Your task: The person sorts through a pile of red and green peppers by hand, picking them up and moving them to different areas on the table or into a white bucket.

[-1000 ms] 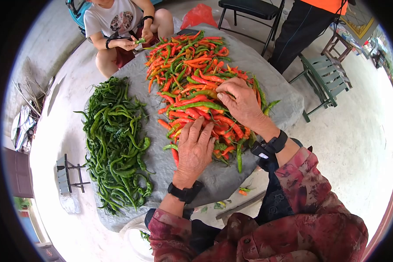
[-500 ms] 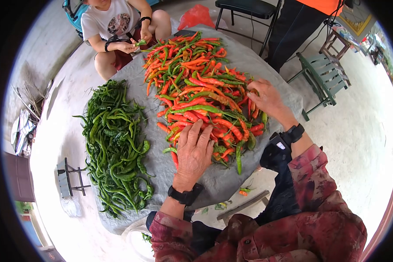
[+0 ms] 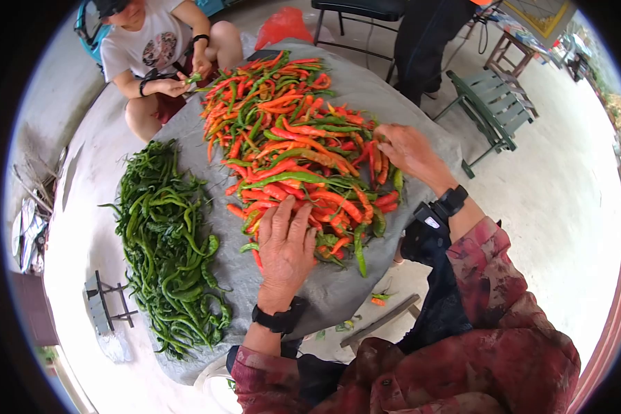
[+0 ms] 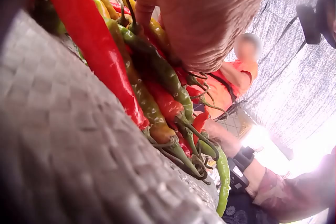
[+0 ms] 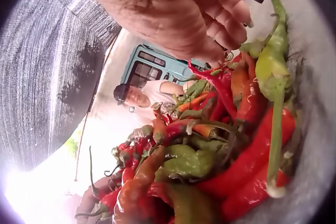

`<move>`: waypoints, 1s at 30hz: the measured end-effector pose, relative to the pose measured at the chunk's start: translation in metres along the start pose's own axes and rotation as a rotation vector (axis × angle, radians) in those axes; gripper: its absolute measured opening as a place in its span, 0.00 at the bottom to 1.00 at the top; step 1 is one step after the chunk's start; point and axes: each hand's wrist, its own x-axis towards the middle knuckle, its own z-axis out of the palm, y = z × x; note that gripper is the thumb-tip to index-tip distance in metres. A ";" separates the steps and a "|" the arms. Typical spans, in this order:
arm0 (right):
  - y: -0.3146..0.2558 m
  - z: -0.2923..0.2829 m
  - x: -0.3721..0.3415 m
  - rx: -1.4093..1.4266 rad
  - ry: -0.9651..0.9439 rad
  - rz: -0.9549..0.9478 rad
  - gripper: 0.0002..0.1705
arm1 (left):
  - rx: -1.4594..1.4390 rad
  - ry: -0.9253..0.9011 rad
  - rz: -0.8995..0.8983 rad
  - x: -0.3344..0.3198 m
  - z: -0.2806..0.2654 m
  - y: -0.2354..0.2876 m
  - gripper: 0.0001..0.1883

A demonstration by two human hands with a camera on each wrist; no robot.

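A heap of red, orange and green chili peppers (image 3: pixel 290 168) covers the middle of a grey sheet (image 3: pixel 338 293). My left hand (image 3: pixel 286 245) rests on the heap's near edge, fingers extended over the peppers. Beside it in the left wrist view lies a long red pepper (image 4: pixel 100 50). At the heap's right edge, my right hand (image 3: pixel 414 155) reaches in with bent fingers. Its thumb tip is right at a thin curved red pepper (image 5: pixel 215 82) in the right wrist view; I cannot tell whether it pinches it. Left of the heap lies a separate pile of green peppers (image 3: pixel 169 241).
Across the sheet a seated person (image 3: pixel 145 52) holds a small green pepper. Another person's dark trousers (image 3: pixel 428 48) show at the back right, near a green folding chair (image 3: pixel 493 110). A small stool (image 3: pixel 107 300) stands at the left, and a white bucket (image 3: pixel 217 393) below the near edge.
My right hand has moved from the middle of the heap to its right edge and stays there. The left hand keeps its place on the peppers. The head view has shifted slightly.
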 end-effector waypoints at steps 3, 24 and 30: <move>0.004 -0.004 0.003 0.032 0.090 0.064 0.14 | 0.001 -0.014 0.006 0.000 -0.001 0.000 0.23; 0.007 0.019 0.013 -0.026 -0.104 0.233 0.35 | 0.015 -0.032 -0.007 0.000 -0.002 0.001 0.22; -0.004 0.024 0.027 -0.054 -0.198 0.373 0.39 | 0.009 -0.015 0.004 -0.001 -0.001 0.000 0.22</move>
